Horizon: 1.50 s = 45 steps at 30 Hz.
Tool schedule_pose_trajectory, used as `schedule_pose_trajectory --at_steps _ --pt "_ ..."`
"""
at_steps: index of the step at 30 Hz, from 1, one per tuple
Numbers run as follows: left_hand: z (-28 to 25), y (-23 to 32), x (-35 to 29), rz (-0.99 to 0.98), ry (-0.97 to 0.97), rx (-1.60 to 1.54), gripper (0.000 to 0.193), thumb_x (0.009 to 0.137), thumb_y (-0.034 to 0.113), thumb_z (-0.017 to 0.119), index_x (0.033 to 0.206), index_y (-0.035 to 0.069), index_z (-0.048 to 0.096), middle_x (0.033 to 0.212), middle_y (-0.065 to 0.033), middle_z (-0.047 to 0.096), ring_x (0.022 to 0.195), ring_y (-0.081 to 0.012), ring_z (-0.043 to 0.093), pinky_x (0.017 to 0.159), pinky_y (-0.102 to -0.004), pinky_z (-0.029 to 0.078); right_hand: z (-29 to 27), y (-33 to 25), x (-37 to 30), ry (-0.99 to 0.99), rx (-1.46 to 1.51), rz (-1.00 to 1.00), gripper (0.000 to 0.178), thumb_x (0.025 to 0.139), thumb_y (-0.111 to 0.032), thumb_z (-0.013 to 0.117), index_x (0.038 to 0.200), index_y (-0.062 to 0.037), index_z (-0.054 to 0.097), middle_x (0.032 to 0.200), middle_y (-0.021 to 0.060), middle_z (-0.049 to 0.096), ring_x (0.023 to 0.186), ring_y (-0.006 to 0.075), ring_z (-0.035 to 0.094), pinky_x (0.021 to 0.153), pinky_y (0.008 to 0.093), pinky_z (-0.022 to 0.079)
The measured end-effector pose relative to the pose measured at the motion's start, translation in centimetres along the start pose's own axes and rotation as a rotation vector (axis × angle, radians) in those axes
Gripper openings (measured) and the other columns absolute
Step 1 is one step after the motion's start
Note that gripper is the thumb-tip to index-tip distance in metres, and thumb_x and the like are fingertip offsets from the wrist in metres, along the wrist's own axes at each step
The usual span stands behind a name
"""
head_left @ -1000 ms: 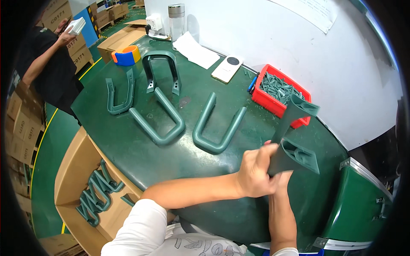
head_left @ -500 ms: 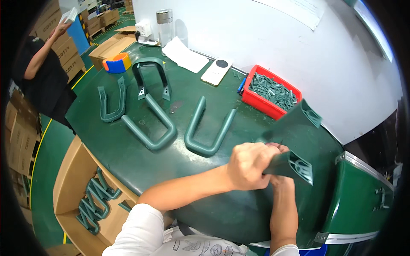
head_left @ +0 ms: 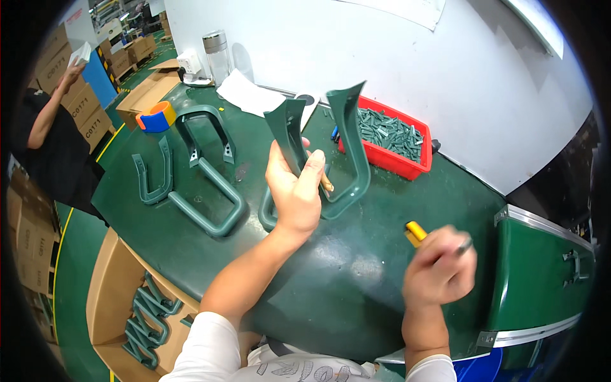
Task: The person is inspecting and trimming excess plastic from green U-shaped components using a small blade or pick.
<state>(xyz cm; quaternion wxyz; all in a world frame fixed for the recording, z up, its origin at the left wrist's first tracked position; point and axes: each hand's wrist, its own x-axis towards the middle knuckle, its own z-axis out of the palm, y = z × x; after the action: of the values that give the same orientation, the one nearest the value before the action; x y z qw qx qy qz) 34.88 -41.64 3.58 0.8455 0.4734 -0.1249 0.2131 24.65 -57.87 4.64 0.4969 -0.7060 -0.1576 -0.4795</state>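
Note:
My left hand (head_left: pixel 296 191) grips a green U-shaped plastic bracket (head_left: pixel 353 146) by one arm and holds it upright over the dark green table (head_left: pixel 344 280), both arms pointing up. My right hand (head_left: pixel 439 270) is low at the right, blurred by motion, fingers curled. A yellow-handled tool (head_left: pixel 415 232) sticks out from its thumb side. The two hands are well apart.
Three more green brackets (head_left: pixel 207 204) lie at the table's left, by an orange-and-blue tape roll (head_left: pixel 154 116). A red bin (head_left: pixel 388 137) of small green parts stands at the back. A cardboard box (head_left: pixel 105 305) holds brackets lower left. Another person (head_left: pixel 51 134) stands far left.
My right hand has let go of the bracket and dropped to the lower right by the yellow tool. My left hand has turned the bracket upright, its arms now pointing up.

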Motion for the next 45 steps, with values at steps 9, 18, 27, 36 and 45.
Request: schedule_pose_trajectory --at_steps 9,18,27,36,45 --pt "1.0 1.4 -1.0 -0.439 -0.189 -0.143 0.019 0.089 0.015 0.053 0.103 0.005 0.045 0.058 -0.0059 0.050 0.046 -0.0130 0.047 0.038 -0.0230 0.037 1.2 4.2 1.5 -0.297 -0.008 0.698 0.026 0.093 -0.022 0.057 0.095 0.0035 0.062 0.069 -0.0042 0.052 0.060 0.0039 0.045 0.055 0.0201 0.040" --pt "0.1 -1.9 0.5 0.658 -0.515 1.071 0.054 0.069 -0.005 0.066 0.120 -0.001 0.051 0.118 -0.0213 0.053 0.100 -0.0363 0.056 0.081 -0.0362 0.048 1.6 2.5 -0.9 -0.306 0.404 1.058 0.022 0.094 -0.016 0.053 0.100 0.0026 0.064 0.074 -0.0016 0.062 0.058 0.0026 0.050 0.048 0.0191 0.040" --pt "0.0 -0.6 0.6 0.486 -0.755 0.697 0.032 0.071 0.005 0.075 0.100 -0.002 0.062 0.095 -0.0121 0.067 0.089 -0.0218 0.063 0.078 -0.0328 0.050 -1.2 2.1 1.0 -0.581 -0.147 0.332 0.046 0.088 -0.039 0.059 0.101 0.0051 0.059 0.075 0.0115 0.061 0.060 0.0222 0.057 0.056 0.0348 0.046" --pt "-0.2 0.1 0.2 0.226 -0.855 0.432 0.036 0.076 0.022 0.075 0.096 -0.005 0.062 0.091 -0.0131 0.066 0.081 -0.0186 0.062 0.073 -0.0285 0.050 -1.3 3.1 1.3 -0.456 -0.431 -0.091 0.026 0.086 -0.024 0.059 0.087 0.0014 0.062 0.068 0.0096 0.058 0.059 0.0249 0.054 0.053 0.0351 0.044" --pt "-0.2 0.8 -0.3 0.195 -0.906 0.515 0.036 0.068 0.002 0.076 0.100 0.000 0.061 0.095 -0.0112 0.063 0.087 -0.0231 0.060 0.075 -0.0319 0.047 -1.0 3.3 0.7 -0.394 -0.473 -0.132 0.019 0.075 -0.018 0.071 0.081 -0.0022 0.062 0.067 0.0063 0.055 0.058 0.0222 0.053 0.048 0.0336 0.043"
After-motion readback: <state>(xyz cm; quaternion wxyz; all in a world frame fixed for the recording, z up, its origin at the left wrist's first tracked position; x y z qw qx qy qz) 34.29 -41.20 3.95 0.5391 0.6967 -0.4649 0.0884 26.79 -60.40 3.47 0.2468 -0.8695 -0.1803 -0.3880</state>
